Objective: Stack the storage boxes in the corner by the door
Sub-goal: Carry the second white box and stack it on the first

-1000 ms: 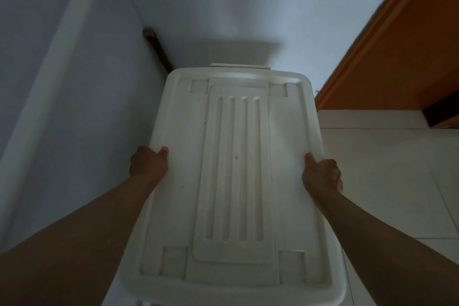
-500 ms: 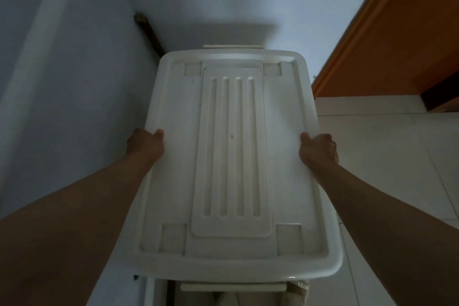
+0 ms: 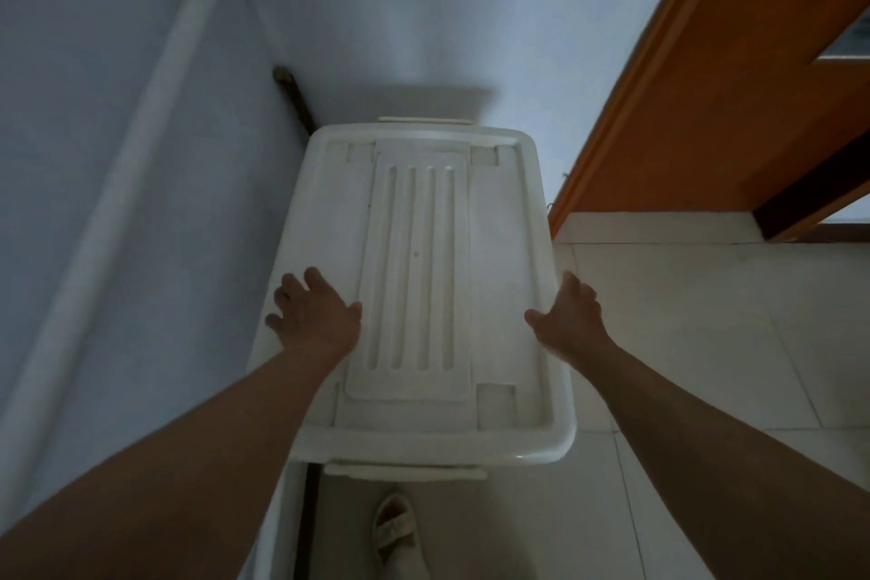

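Resting: the white storage box sits lid-up in the corner, its far end near the back wall, one long side along the left wall, the orange door beyond its other side.
Left grip: the left hand lies flat on the lid's left margin, fingers spread wide, clasping nothing.
Right grip: the right hand is open against the lid's right rim, thumb on top; whether the fingers curl under the edge cannot be seen.
Below the grips: a latch tab juts from the near end, and what looks like another box shows beneath it, so this one is probably stacked.
Handling: rigid moulded plastic, smooth and likely a little slippery; weight depends on unseen contents.
Where to hold: under the long rims at mid-length, both sides at once, never by the lid alone.
Near foot: a pale shoe stands just below the near end.
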Tool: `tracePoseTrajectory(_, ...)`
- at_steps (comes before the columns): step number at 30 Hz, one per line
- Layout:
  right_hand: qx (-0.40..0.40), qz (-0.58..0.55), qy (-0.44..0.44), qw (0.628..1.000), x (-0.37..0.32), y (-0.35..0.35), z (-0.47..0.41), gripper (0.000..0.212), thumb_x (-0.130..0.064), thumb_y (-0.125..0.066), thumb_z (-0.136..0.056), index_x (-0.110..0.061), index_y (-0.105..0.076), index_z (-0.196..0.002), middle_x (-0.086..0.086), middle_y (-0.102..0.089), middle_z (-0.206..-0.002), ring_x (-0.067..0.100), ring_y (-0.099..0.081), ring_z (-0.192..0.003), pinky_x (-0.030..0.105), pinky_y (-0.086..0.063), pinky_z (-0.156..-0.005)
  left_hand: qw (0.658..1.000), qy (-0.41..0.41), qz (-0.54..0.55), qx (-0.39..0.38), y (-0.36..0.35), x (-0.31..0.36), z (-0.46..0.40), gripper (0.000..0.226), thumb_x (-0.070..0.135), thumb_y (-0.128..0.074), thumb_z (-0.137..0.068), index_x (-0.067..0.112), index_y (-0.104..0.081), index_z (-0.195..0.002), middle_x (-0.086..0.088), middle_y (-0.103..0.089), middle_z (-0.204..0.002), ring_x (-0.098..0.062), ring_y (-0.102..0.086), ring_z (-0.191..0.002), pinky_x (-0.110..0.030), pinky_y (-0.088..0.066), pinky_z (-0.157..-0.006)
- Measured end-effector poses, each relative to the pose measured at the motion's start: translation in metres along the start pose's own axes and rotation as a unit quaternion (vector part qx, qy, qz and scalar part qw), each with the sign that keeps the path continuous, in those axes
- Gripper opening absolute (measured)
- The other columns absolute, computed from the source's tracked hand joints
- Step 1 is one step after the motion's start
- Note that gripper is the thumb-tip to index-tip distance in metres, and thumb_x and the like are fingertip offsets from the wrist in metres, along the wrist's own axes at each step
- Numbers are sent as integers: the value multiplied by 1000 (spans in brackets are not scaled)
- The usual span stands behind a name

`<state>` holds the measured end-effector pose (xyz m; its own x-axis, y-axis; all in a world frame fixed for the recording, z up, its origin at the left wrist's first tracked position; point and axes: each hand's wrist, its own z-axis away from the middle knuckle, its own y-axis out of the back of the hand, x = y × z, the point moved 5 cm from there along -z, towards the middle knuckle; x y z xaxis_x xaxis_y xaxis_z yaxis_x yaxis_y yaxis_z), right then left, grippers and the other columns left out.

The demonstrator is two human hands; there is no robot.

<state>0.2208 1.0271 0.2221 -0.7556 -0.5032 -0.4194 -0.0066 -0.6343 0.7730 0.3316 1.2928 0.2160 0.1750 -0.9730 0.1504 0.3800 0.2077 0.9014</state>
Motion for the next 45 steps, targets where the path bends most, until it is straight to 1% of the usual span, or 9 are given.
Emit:
tracePoseTrajectory(4, -32, 36, 22, 999, 24, 7, 27, 79, -28, -61, -88, -7, -14, -149, 18, -21, -153, 34, -26, -139, 41, -30, -110, 999, -22, -26, 7, -13, 4, 58, 77, 42, -50, -93, 6, -11, -149, -17, -8, -157, -34, -11, -145, -50, -18, -114)
tracePoseTrajectory(13, -38, 45, 86, 995, 58, 48, 65, 74, -29, -62, -88, -5, -22, -145, 18, -32, -145, 34, -33, -133, 40, -35, -105, 999, 16, -3, 39, -26, 10, 158, 69, 42, -53, -91, 7, -25, -143, -14, -24, -151, -32, -21, -141, -50, -24, -112)
tracePoseTrajectory(18, -42, 41, 98, 993, 66, 71, 64, 74, -31, -63, -87, -5, -23, -145, 19, -33, -144, 34, -34, -133, 39, -36, -104, 995, 83, 43, 33, -21, 19, 180, 66, 41, -55, -90, 6, -28, -140, -15, -27, -148, -33, -22, -139, -51, -25, -110)
tracePoseTrajectory(23, -57, 38, 110, 992, 53, 83, 41, 74, -31, -63, -87, -7, -23, -145, 19, -33, -144, 34, -33, -133, 40, -36, -104, 990, 126, 46, 34, -13, 31, 172, 67, 44, -52, -89, 5, -28, -139, -16, -31, -144, -33, -27, -136, -50, -27, -107)
tracePoseTrajectory(28, -74, 58, 141, 986, 11, 87, -4, 77, -31, -63, -87, -6, -22, -147, 18, -29, -149, 34, -31, -136, 41, -34, -107, 985, 156, 65, 34, 0, 50, 137, 68, 43, -50, -91, 4, -26, -141, -17, -29, -145, -33, -27, -134, -46, -29, -106)
tracePoseTrajectory(32, -97, 73, 168, 978, -26, 80, -48, 74, -30, -64, -83, -5, -28, -143, 19, -39, -142, 34, -39, -130, 42, -40, -105, 979, 182, 84, 39, 7, 64, 105, 66, 41, -49, -92, 4, -27, -141, -17, -31, -145, -33, -29, -133, -44, -29, -105)
tracePoseTrajectory(35, -113, 106, 191, 969, -48, 74, -69, 74, -30, -61, -86, -5, -24, -145, 19, -35, -144, 34, -35, -134, 40, -35, -107, 973, 209, 87, 39, 9, 66, 90, 65, 41, -49, -92, 4, -28, -141, -16, -31, -145, -33, -29, -133, -44, -29, -105)
tracePoseTrajectory(40, -132, 133, 231, 955, -77, 72, -110, 72, -29, -61, -87, -5, -25, -144, 19, -34, -143, 34, -36, -132, 39, -37, -104, 957, 273, 91, 45, 8, 64, 76, 64, 41, -49, -91, 4, -30, -140, -17, -32, -144, -34, -29, -132, -44, -29, -104)
tracePoseTrajectory(45, -142, 169, 285, 933, -107, 78, -156, 69, -26, -60, -87, -6, -25, -144, 19, -35, -141, 34, -38, -129, 37, -39, -101, 923, 352, 144, 59, -8, 77, 80, 67, 39, -52, -90, 3, -26, -142, -19, -27, -147, -35, -21, -138, -47, -18, -111)
